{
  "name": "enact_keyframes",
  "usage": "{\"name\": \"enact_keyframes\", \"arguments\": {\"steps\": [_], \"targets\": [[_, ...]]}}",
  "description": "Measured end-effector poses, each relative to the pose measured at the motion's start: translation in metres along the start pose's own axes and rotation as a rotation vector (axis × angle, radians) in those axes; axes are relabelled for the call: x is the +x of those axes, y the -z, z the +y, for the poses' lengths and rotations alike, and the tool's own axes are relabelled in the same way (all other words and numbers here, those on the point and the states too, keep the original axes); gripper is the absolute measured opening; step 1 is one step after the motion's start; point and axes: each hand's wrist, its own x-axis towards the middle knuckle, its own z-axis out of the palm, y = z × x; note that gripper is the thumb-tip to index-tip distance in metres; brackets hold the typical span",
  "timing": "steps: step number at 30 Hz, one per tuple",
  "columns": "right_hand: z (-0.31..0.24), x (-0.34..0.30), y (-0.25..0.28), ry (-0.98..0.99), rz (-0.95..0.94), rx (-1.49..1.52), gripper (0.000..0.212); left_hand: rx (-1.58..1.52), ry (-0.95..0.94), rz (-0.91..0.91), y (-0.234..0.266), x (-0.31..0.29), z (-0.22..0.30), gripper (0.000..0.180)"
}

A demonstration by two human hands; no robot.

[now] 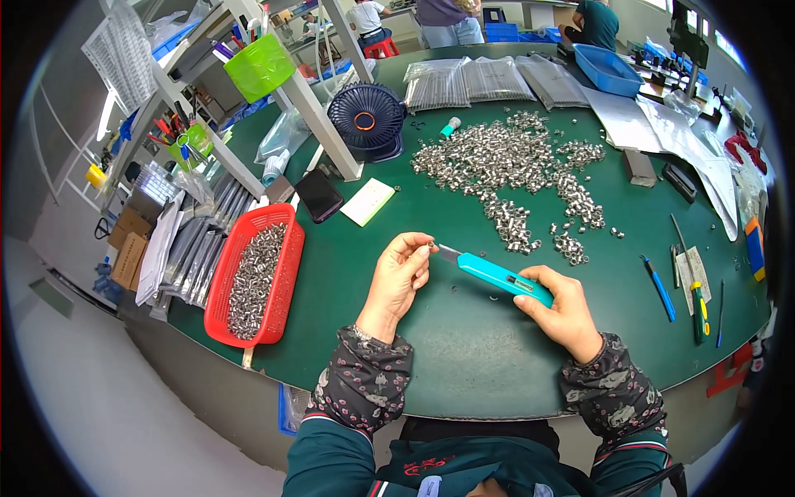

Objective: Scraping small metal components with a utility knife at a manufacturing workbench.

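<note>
Over the green table, my left hand (396, 280) pinches a small metal ring (431, 245) between thumb and fingertips. My right hand (563, 311) is wrapped round the turquoise handle of a utility knife (505, 277). The knife's blade points left, its tip right beside the ring; whether they touch I cannot tell. Beyond my hands a loose heap of small metal rings (497, 157) spreads over the table. To the left stands a red plastic basket (296, 273) holding many similar metal pieces.
Behind the basket lie a black phone (319, 196) and a pale notepad (368, 201); a dark blue fan (364, 122) stands beyond. At the right are a blue pen-like tool (659, 288), a screwdriver (701, 311) and a dark block (638, 168). A blue tray (609, 69) sits far right.
</note>
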Motion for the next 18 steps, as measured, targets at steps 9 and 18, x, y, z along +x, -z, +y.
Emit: {"name": "enact_keyframes", "arguments": {"steps": [9, 18], "targets": [[0.0020, -0.0011, 0.0009, -0.008, -0.021, -0.021, 0.028, 0.195, -0.045, -0.051, -0.0040, -0.0023, 0.0015, 0.014], [0.0049, 0.0007, -0.0019, 0.120, 0.134, 0.012, 0.030, -0.159, 0.052, 0.035, -0.0040, 0.0012, 0.0063, 0.009]]}}
